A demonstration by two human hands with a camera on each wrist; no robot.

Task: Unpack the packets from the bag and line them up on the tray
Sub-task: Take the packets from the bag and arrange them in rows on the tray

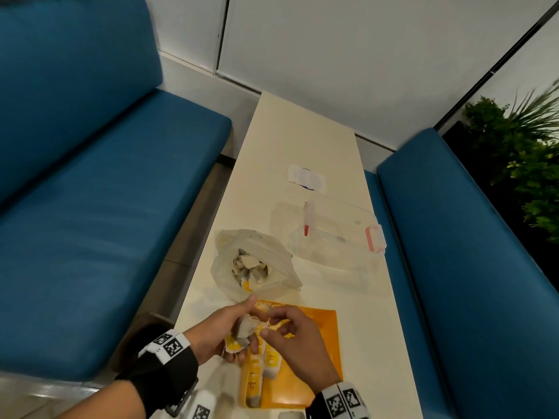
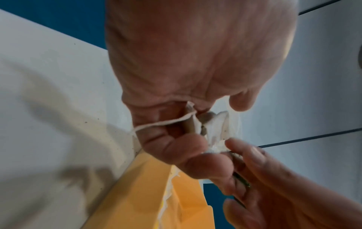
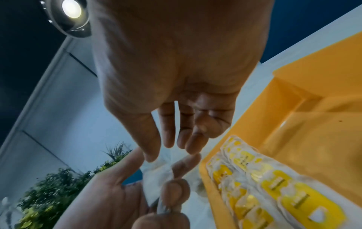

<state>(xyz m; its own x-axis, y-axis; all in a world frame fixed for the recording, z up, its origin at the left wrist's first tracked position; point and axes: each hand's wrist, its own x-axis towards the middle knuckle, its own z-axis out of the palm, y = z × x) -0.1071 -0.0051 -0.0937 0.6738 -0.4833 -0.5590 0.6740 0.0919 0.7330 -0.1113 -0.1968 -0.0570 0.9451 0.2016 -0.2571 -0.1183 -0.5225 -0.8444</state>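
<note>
My left hand (image 1: pixel 217 331) grips a few packets (image 1: pixel 242 329) over the orange tray (image 1: pixel 328 358), while my right hand (image 1: pixel 298 343) pinches their string with curled fingertips.

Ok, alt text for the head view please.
Over an orange tray with packets in a row, the left hand holds tea-bag packets while the right hand picks at them. Behind stands the open plastic bag.
</note>
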